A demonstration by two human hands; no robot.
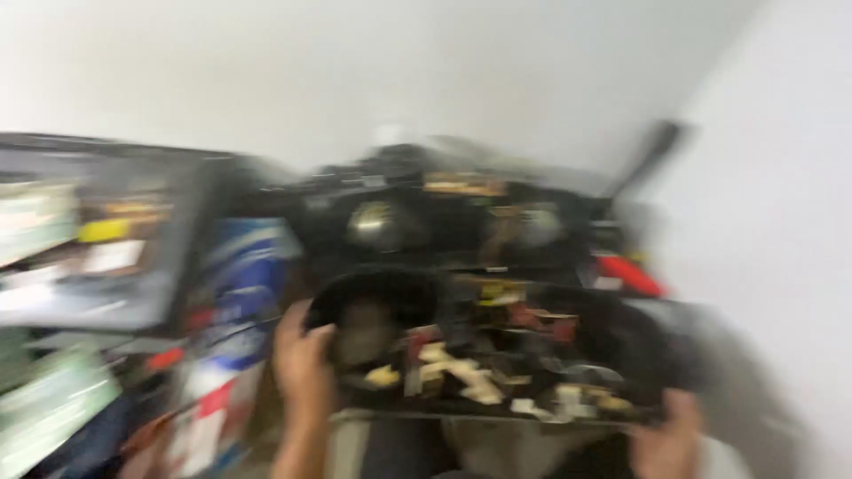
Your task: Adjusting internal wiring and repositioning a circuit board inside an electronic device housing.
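Blurred by camera motion, the view shows two bare hands gripping a dark tray [426, 413] from opposite sides, held level against the person's front. At about 8 o'clock, the left hand [303, 365] curls over the tray's left rim, fingers clamped. At about 4 o'clock, the right hand [667, 436] clasps the right corner. Small pale and reddish pieces [461, 368] lie scattered across the tray, with a dark round bowl [377, 302] at its left. Judging from this, the tray is lifted and loaded, not yet set down. Farther off, at 9 o'clock, cluttered shelves [89, 239] stand against a white wall [426, 62].
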